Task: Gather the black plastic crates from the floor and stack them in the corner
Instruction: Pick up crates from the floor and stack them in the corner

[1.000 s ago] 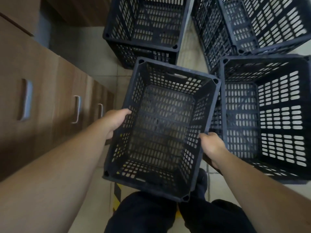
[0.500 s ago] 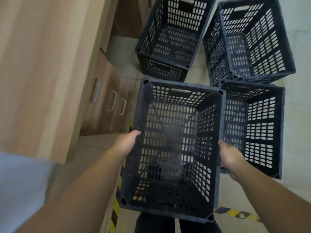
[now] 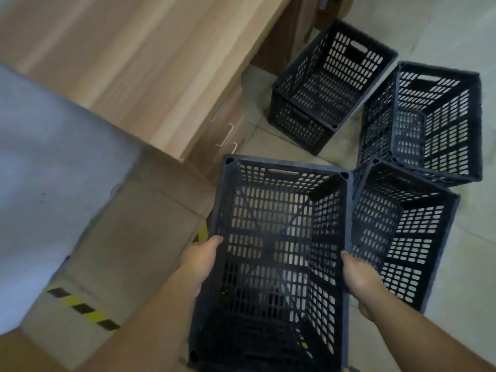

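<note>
— What has changed since half a second ago?

— The view has swung left. The wooden cabinet (image 3: 150,65) now fills the upper left, a grey surface (image 3: 53,189) covers the left edge, and the three crates on the floor have slid toward the upper right. The held crate (image 3: 279,253) sits in the same place between the arms.

— And the room itself?

— A pale tiled floor (image 3: 453,30), with a strip of black-and-yellow tape (image 3: 83,308) at lower left. The cabinet's drawer fronts carry small metal handles (image 3: 226,135). One crate (image 3: 332,84) stands near the cabinet; a second crate (image 3: 434,122) lies to its right, tilted against the third crate (image 3: 402,232), which sits just beside the held one (its rim hidden behind the held crate's right wall).

— The hands?

— The left hand (image 3: 201,264) is closed on the left long wall of the held crate, thumb over the rim. The right hand (image 3: 357,277) grips the right wall the same way, fingers curled under and out of sight. The crate is empty, open side up, off the floor.
</note>
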Motion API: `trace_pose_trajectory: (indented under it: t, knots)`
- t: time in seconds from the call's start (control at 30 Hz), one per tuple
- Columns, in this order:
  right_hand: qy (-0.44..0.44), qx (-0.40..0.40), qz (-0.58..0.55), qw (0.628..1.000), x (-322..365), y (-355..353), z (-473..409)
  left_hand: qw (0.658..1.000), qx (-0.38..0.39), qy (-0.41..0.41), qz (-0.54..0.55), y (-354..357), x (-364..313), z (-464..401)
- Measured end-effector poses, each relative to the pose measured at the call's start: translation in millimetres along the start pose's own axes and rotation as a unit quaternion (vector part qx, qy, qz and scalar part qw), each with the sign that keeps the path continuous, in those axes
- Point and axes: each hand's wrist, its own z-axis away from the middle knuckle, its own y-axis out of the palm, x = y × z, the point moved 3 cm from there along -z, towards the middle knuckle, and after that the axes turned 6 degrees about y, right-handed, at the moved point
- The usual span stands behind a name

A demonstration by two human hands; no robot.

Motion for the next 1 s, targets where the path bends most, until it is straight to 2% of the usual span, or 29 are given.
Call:
trace_pose_trajectory:
  t: [0.2, 0.33, 0.47, 0.63, 0.87, 1.0]
  knots:
    - [-0.046, -0.017, 0.085, 0.995, 0, 38, 37, 0.996, -0.029, -0.045, 0.078, -54, 83, 17]
    - [-0.086, 0.007, 0.16, 0.983, 4, 88, 56, 0.99, -0.04, -0.055, 0.121, -97, 126, 27]
    - [-0.152, 0.018, 0.232, 0.961, 11, 150, 84, 0.98, -0.087, -0.078, 0.164, -149, 168, 31]
    - [-0.228, 0.017, 0.335, 0.914, 23, 237, 120, 0.958, -0.145, -0.093, 0.228, -212, 227, 24]
    - [-0.294, 0.038, 0.366, 0.882, 41, 354, 172, 0.937, -0.156, -0.087, 0.3, -304, 291, 4]
    - [-0.301, 0.05, 0.377, 0.874, 53, 418, 194, 0.928, -0.17, -0.085, 0.32, -351, 311, -15]
